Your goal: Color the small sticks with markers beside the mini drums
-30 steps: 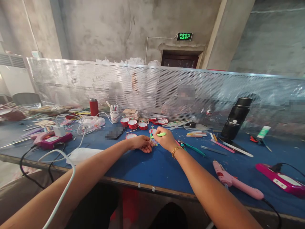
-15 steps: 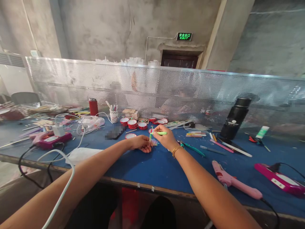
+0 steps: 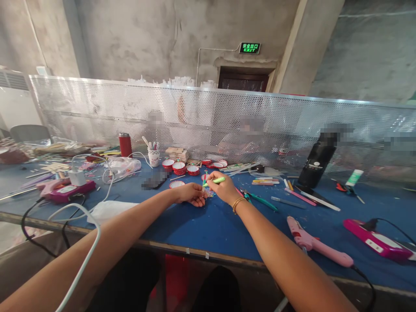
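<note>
Light green and slim, a marker pen (image 3: 218,180) is gripped in my right hand (image 3: 224,190), its tip end pointing left. My left hand (image 3: 194,195) pinches the lower end of a small flat strip (image 3: 204,180), which stands upright and shows green and red. The pen's tip end is close to the strip; whether they touch I cannot tell. Below and behind my hands lies a small pile of colourful bits (image 3: 211,192), partly hidden. Just beyond my left hand sits a red-rimmed white dish (image 3: 177,184).
Stacked red dishes (image 3: 179,168) and a cup of pens (image 3: 154,157) stand behind. Teal-handled pliers (image 3: 263,202), a pink glue gun (image 3: 320,247), a magenta power strip (image 3: 378,240) and a black bottle (image 3: 316,162) are on the right. A white cable (image 3: 92,247) crosses my left forearm.
My right hand with the pen has shifted slightly left, nearer the strip, and the pen lies more tilted. My left hand keeps its pinch. The whole view has shifted a little.
</note>
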`<state>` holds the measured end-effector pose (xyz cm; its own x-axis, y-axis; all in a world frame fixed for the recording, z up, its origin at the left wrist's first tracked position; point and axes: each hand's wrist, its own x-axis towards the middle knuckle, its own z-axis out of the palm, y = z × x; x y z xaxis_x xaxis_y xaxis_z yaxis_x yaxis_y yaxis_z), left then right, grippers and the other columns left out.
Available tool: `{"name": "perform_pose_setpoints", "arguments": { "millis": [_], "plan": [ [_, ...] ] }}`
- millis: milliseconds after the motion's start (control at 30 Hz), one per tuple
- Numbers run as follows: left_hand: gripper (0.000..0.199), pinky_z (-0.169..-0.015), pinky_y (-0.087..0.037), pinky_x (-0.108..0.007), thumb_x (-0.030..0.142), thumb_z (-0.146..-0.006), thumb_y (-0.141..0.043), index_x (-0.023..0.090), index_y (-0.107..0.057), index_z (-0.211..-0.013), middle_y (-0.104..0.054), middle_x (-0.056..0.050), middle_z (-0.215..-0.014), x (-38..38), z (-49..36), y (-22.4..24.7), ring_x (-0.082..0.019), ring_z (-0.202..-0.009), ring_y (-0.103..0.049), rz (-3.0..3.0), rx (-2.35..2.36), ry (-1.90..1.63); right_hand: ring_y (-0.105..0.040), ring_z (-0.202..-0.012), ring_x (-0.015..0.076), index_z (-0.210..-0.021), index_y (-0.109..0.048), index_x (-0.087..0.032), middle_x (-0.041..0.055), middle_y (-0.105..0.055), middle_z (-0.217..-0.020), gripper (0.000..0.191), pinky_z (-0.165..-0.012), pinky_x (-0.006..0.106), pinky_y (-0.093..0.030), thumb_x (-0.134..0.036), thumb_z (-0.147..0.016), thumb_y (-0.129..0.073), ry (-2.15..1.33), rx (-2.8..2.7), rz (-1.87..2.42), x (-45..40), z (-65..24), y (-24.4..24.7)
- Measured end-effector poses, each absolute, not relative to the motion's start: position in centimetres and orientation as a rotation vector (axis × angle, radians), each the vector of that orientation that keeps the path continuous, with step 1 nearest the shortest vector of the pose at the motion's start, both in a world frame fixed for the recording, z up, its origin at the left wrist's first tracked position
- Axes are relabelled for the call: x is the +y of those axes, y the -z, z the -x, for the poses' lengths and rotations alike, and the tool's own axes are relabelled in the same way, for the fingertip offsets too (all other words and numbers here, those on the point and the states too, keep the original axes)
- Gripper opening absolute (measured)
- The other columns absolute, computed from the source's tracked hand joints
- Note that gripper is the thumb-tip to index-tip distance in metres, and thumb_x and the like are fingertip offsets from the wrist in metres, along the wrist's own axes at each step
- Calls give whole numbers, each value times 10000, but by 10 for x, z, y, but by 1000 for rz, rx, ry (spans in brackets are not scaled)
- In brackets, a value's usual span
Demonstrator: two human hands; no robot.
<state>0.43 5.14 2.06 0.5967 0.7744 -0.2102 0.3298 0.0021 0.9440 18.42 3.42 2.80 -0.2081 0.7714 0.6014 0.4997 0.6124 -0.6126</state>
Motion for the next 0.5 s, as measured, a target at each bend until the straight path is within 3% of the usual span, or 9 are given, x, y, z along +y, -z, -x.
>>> {"name": "perform_pose_setpoints", "arguments": {
  "millis": [133, 500],
  "plan": [
    [317, -580, -462, -242, 400, -702, -701, 138, -574, -828, -682, -43, -670, 53, -4, -19, -105, -563, -616, -1588, 939, -444, -497, -576, 121, -682, -548, -199, -35, -583, -627, 36, -559, 222, -345, -231, -691, -534, -293, -1837, 1066, 37, -184, -27],
    [336, -587, -463, -240, 420, -701, -705, 137, -580, -835, -679, -44, -672, 50, -4, -21, -103, -565, -615, -1594, 943, -447, -444, -554, 113, -605, -483, -202, -49, -520, -564, 88, -540, 225, -292, -230, -675, -529, -199, -1863, 1114, 38, -186, -26]
  ]
}}
